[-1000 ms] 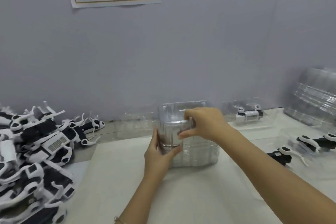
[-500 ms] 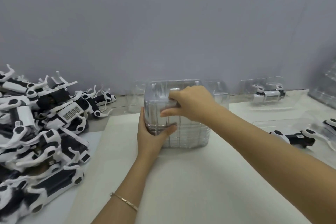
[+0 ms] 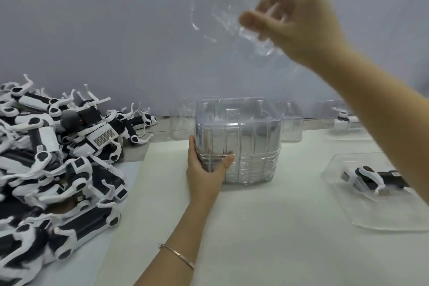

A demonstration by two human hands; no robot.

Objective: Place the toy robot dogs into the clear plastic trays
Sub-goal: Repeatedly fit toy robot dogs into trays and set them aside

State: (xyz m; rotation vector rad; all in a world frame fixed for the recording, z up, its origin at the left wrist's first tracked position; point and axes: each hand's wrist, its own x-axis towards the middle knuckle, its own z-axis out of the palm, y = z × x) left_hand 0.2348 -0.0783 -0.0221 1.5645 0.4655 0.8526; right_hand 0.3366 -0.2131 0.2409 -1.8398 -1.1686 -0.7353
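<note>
Right hand (image 3: 299,21) and its held tray (image 3: 222,7) look blurred.

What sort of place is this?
Probably a toy factory's packing bench: a heap of identical robot dogs at left, a stack of clear trays gripped by the left hand, and a single tray held up by the right hand.
</note>
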